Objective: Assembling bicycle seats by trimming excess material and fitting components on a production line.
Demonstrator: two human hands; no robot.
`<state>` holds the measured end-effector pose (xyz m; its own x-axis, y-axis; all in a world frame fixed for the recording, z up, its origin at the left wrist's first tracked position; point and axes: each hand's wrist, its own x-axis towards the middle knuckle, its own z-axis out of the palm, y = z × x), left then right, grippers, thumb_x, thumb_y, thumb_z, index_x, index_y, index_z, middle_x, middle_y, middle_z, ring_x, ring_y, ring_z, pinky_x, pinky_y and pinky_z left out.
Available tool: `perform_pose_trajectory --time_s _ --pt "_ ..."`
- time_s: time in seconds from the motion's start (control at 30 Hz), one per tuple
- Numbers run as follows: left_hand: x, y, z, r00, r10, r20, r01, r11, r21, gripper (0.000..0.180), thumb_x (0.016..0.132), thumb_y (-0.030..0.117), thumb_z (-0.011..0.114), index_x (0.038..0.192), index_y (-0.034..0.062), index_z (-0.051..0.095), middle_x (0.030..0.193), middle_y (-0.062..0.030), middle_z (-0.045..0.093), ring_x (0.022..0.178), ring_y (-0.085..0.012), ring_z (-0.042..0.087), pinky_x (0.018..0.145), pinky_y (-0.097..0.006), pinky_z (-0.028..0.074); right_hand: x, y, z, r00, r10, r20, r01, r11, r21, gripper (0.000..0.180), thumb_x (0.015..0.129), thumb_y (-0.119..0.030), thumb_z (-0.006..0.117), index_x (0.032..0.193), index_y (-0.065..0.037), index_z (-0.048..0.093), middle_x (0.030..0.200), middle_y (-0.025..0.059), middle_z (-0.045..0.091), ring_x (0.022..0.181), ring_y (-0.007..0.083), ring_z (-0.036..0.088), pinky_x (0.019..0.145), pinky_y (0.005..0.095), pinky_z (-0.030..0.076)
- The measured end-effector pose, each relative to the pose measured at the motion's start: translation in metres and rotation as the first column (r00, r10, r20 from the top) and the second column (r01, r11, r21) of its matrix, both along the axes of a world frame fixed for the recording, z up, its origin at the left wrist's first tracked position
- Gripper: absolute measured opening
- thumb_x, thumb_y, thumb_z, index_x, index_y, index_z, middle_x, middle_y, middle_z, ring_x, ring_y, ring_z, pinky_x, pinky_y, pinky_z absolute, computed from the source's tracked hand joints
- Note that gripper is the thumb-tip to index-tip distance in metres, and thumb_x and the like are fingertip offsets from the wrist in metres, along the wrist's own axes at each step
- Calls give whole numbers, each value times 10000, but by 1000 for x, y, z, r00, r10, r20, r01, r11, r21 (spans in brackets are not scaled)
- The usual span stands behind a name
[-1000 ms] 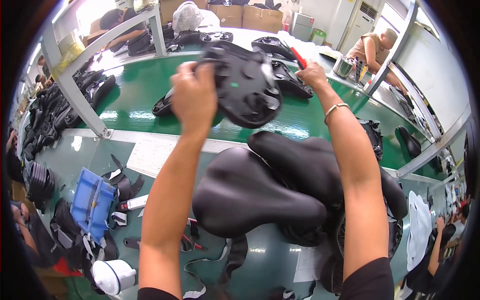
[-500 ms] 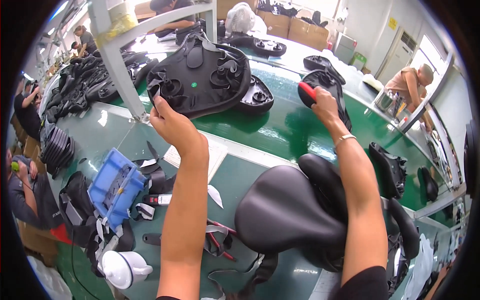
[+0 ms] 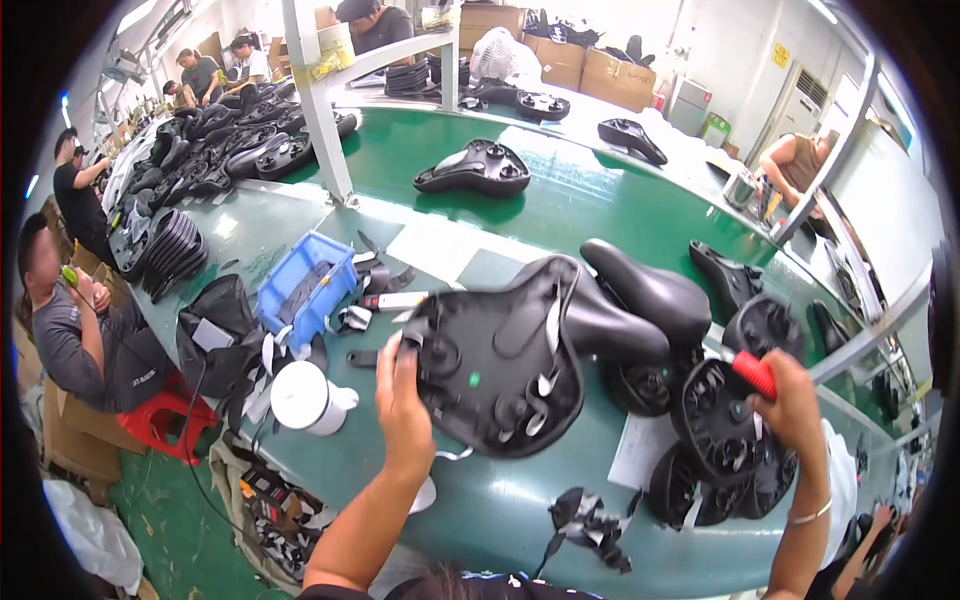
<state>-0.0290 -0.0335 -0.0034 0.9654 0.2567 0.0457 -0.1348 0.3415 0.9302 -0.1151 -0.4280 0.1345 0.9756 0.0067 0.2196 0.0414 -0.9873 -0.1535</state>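
Saddle [image 3: 480,370] in hand, seen through the head view, has come back from over the green belt [image 3: 600,205] to above the near workbench [image 3: 480,530], underside facing up, a little blurred. The left hand [image 3: 403,405] grips its edge at the wide end; I can't tell whether it touches the bench. The right hand [image 3: 790,400], fist closed round a red-handled tool [image 3: 752,374], has swung from over the belt to beside the upturned saddles [image 3: 715,425] on the right. To my eye, that brings the handling down to the bench, with tool and saddle well apart.
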Motion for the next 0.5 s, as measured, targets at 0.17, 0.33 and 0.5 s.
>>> perform_pose_trajectory --time_s 0.17,0.33,0.5 --pt "-97 22 -40 995 75 65 -96 887 452 403 988 199 416 1311 -41 419 1286 -147 445 1181 -232 441 1026 -343 322 -82 42 -24 885 -233 403 188 971 149 281 804 -62 679 1029 7 525 917 171 558 788 338 544 735 380 451" --pt "-161 60 -45 1000 -18 -23 28 809 588 294 805 112 551 1076 5 511 1132 -108 420 986 -210 466 959 -304 349 -104 138 -73 986 -141 -93 163 642 750 406 816 -102 693 1180 -37 526 856 51 645 683 109 590 641 239 474" --pt "-104 57 -32 979 -200 41 140 804 578 327 884 274 492 1080 18 544 1108 -111 500 1071 -201 485 938 -332 362 -109 182 -146 956 -280 -85 148 210 967 379 877 -166 640 1209 -40 509 892 12 602 693 69 551 561 209 467"
